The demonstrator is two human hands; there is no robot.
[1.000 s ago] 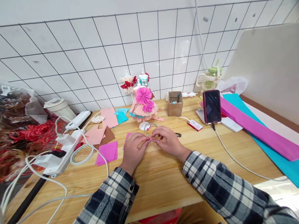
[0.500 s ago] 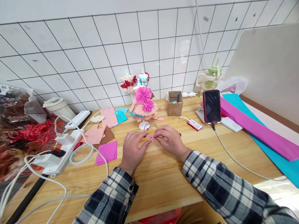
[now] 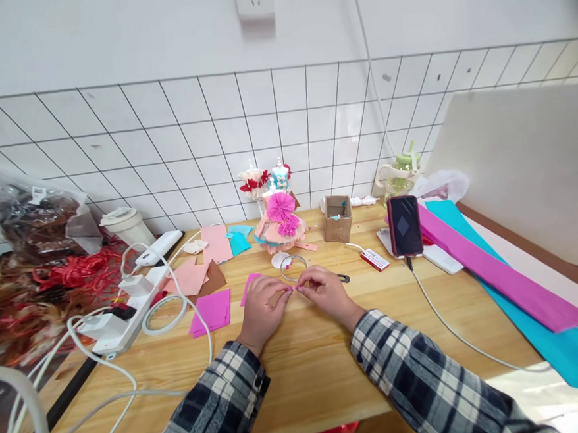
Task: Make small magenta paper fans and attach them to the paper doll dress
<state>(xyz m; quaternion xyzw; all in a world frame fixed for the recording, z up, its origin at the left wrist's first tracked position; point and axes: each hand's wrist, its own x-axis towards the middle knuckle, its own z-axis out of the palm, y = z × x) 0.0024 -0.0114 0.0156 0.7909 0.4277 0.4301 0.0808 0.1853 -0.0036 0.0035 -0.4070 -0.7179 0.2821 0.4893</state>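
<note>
My left hand point(image 3: 264, 308) is closed in a pinch, thumb against fingertips. My right hand point(image 3: 328, 294) pinches in the same way, its tips almost meeting the left ones. A tiny bit of magenta paper shows at the fingertips, mostly hidden. Just beyond them lies a thin grey ring point(image 3: 281, 268), like a narrow tape roll. Behind it a small dress form point(image 3: 276, 236) wears a peach paper skirt with a magenta fan and rosette. A magenta paper piece point(image 3: 249, 286) lies partly behind my left hand, and a black-handled tool point(image 3: 343, 278) pokes out beyond my right hand.
Magenta squares point(image 3: 210, 312), peach paper point(image 3: 215, 243) and a white tape roll point(image 3: 164, 315) lie left, beside a power strip point(image 3: 128, 320) with looping cables. A small cardboard box point(image 3: 338, 226), a phone point(image 3: 405, 227) and long crepe strips point(image 3: 505, 267) stand or lie right.
The camera view has tilted upward, so the scene sits lower. My hands have drawn slightly back from the ring, and their fingertips have come closer together.
</note>
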